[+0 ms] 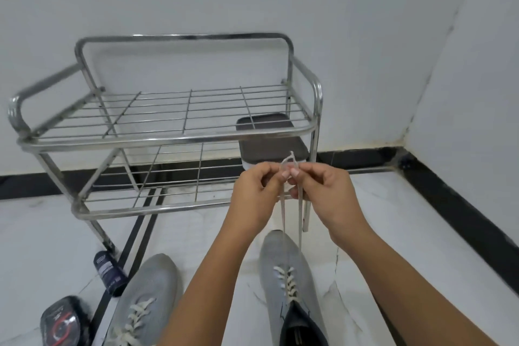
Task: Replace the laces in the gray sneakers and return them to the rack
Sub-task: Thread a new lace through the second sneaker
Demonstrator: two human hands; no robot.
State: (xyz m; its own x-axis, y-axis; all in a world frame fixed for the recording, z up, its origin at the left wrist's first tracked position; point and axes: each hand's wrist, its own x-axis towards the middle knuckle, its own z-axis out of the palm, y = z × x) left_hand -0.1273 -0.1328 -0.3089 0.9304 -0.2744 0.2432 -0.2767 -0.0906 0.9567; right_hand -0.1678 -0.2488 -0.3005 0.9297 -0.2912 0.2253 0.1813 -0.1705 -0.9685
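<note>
Two gray sneakers stand on the white floor, toes pointing away from me. The left sneaker (146, 295) is laced with a pale lace. The right sneaker (286, 278) is laced too, and both ends of its pale lace (300, 219) rise from the eyelets to my hands. My left hand (257, 194) and my right hand (323, 194) meet above the shoe's toe, each pinching the lace ends together near the tips. The steel rack (168, 137) stands behind, and its top shelf holds nothing.
A white box with a dark lid (269, 146) sits on the rack's lower shelf at the right. A dark bottle (108, 272) lies by the rack's front left leg, and a round black brush (63, 323) lies at the bottom left. White walls close the back and right.
</note>
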